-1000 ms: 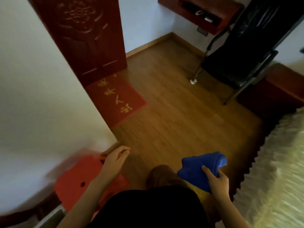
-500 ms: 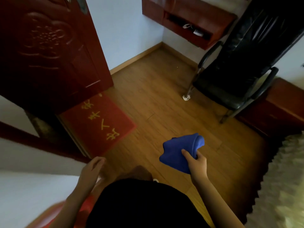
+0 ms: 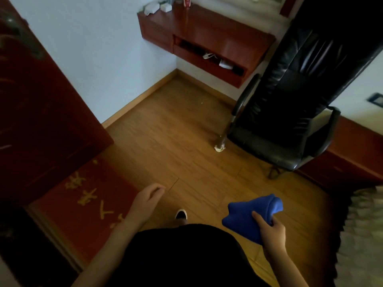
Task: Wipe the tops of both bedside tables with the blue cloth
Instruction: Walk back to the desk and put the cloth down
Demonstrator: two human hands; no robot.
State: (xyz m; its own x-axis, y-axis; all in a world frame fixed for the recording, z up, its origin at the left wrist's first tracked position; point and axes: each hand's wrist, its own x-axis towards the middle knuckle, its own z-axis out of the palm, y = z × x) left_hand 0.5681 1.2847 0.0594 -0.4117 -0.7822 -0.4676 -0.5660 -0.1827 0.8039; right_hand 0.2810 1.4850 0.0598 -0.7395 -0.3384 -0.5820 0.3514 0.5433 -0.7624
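Cloth in hand, walking into the bedroom

Right hand (image 3: 271,229) fingers (image 3: 258,218) pinch the bunched blue cloth (image 3: 248,216) at waist height; left hand (image 3: 146,200) hangs loose, fingers half-curled. Wall and red stool have dropped behind; a low red-brown surface (image 3: 350,156) beyond the black chair (image 3: 290,112) is probably the first bedside table, nothing wiped yet.

The cloth (image 3: 248,218) in my right hand (image 3: 271,233) is solid bright blue. At lower left, the doormat (image 3: 83,204) is red with yellow characters. The door (image 3: 41,121) at left is dark red; so is the wall shelf (image 3: 207,38) at top. The chair (image 3: 290,100) at right is glossy black, the floor (image 3: 176,152) honey-brown wood grain.
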